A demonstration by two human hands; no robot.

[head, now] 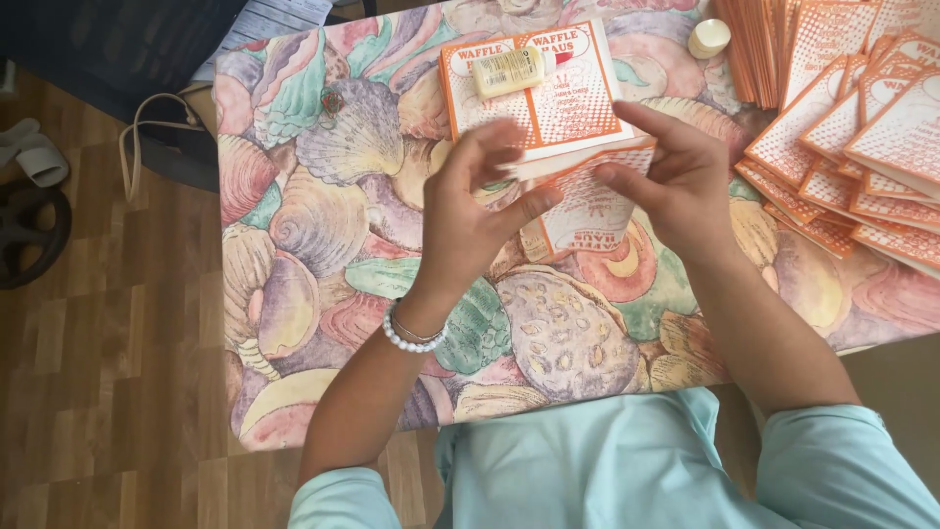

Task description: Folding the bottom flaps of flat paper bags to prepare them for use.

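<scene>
Both of my hands hold one flat orange-and-white printed paper box (587,211) just above the shell-patterned tablecloth (323,196). My left hand (470,211), with a white bead bracelet at the wrist, grips its left edge. My right hand (676,171) pinches its upper right side, fingers stretched over the top. Just behind lies a flattened box sheet (578,108) of the same print, with a small pale yellow glue bottle (509,71) lying on it.
Many flattened orange-and-white sheets (862,127) are stacked and fanned at the table's right and far right. A small cream-coloured cap (709,37) stands near the far edge. Wooden floor, a bag strap (147,127) and sandals (34,152) lie left of the table.
</scene>
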